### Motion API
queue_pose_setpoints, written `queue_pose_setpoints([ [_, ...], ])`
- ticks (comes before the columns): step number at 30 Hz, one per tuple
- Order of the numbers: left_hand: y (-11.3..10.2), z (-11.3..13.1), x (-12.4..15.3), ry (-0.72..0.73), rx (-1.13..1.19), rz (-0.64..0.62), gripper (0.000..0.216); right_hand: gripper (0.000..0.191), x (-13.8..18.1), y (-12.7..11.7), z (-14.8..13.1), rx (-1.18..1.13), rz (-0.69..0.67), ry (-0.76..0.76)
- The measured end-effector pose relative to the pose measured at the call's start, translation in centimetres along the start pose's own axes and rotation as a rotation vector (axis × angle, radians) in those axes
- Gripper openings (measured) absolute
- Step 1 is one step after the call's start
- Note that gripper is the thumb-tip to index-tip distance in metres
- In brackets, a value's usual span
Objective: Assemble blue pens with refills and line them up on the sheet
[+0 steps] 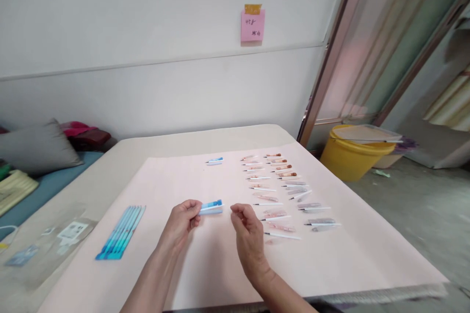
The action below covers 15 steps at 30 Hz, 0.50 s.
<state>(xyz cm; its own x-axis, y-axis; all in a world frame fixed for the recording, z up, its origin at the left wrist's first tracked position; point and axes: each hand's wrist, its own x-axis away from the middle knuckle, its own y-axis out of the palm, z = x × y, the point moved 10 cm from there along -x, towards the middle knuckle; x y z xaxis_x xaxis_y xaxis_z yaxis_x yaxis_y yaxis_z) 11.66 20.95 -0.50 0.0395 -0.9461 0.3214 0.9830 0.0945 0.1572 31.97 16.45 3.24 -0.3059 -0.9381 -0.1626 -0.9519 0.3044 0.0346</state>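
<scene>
My left hand (182,222) pinches the near end of a short blue pen piece (212,206) and holds it just above the pale pink sheet (205,264). My right hand (245,227) hovers a little to the right of it, fingers curled with the tips together, and I cannot make out anything in them. To the left lies a row of several blue pen barrels (121,232). Another small blue piece (214,160) rests further back on the sheet.
Two columns of several pink and grey pen pieces with white refills (281,190) lie right of my hands. Clear plastic packaging (55,242) sits at the table's left edge. A yellow bucket (348,156) stands on the floor to the right. Cushions (36,149) lie at left.
</scene>
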Motion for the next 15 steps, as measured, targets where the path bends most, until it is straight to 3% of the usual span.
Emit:
queue_pose_setpoints([
  [6, -0.2, 0.0, 0.0, 0.008, 0.014, 0.002, 0.024, 0.022, 0.8, 2.3, 1.3, 0.101, -0.161, 0.077],
  [10, -0.7, -0.5, -0.4, 0.012, 0.017, 0.008, 0.023, 0.023, -0.3, 1.5, 2.5, 0.058, -0.114, 0.161],
  [15, -1.2, -0.9, -3.9, 0.024, 0.096, 0.079, 0.018, 0.017, -0.4, 2.2, 4.8, -0.054, -0.138, 0.314],
])
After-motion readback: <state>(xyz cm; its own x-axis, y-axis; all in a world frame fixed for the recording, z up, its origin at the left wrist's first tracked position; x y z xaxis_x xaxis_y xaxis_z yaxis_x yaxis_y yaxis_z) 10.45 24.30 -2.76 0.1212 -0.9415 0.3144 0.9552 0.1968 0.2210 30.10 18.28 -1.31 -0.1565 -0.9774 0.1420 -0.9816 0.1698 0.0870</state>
